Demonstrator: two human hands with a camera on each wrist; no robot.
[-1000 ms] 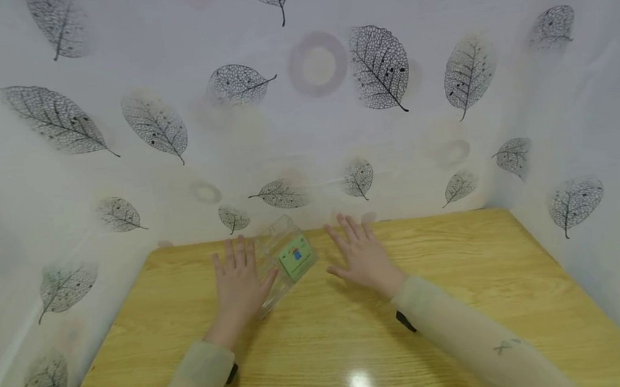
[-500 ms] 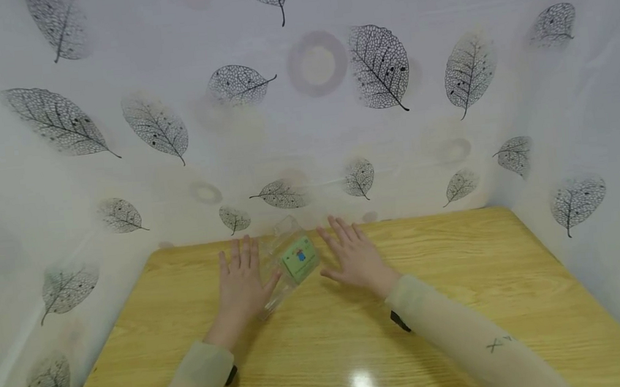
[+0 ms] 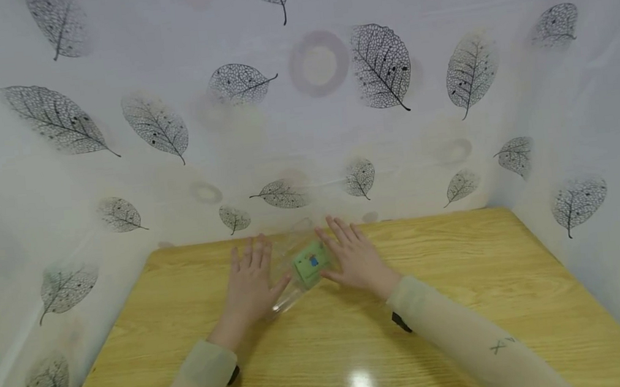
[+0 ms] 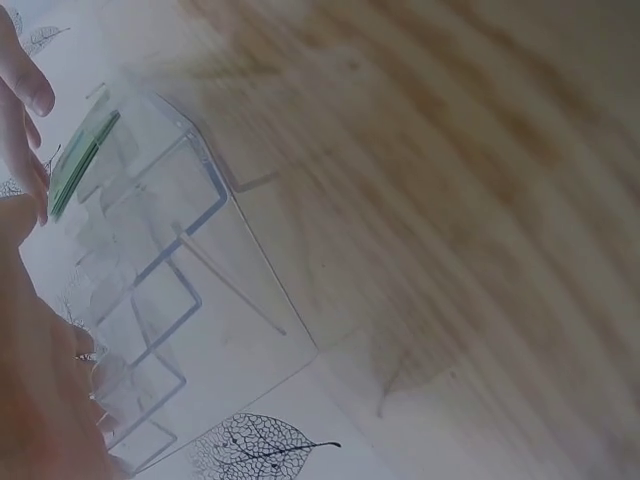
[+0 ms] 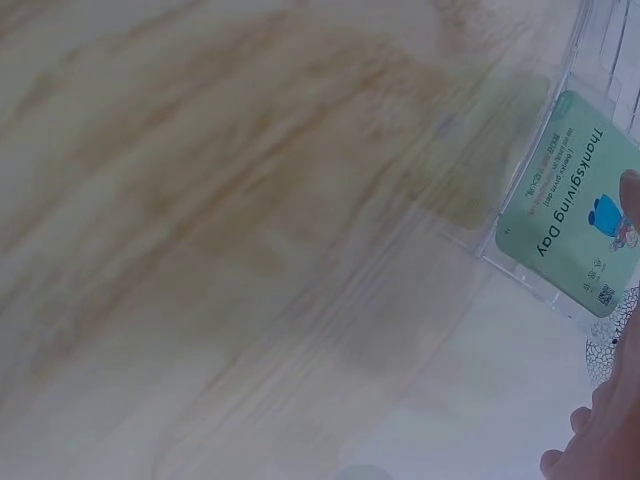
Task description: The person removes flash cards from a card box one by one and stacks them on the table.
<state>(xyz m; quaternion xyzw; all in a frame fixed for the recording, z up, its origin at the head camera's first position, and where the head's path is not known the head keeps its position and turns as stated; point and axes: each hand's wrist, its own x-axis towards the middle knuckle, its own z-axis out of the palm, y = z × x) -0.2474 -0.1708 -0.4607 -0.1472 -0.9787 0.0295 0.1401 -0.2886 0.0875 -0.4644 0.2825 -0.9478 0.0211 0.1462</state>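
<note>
A clear plastic tiered card rack (image 3: 287,299) stands slantwise near the table's back edge, and several steps of its frame show in the left wrist view. Green cards (image 3: 312,264) sit at its right end; the top one reads "Thanksgiving Day" in the right wrist view. My left hand (image 3: 249,291) lies along the rack's left side, fingers straight and thumb against it. At the card end, my right hand (image 3: 357,264) has its fingers spread, with the thumb overlapping the card's edge. Whether that thumb presses on the card I cannot tell.
The wooden table (image 3: 313,359) runs back to a pale cloth wall (image 3: 304,132) printed with skeleton leaves. This cloth also encloses the left and right sides. A light reflection shines on the table's front.
My left hand has moved right, and the rack with its green cards has shifted right with it. The right hand came slightly left, then stayed, and the cards are now close against it.
</note>
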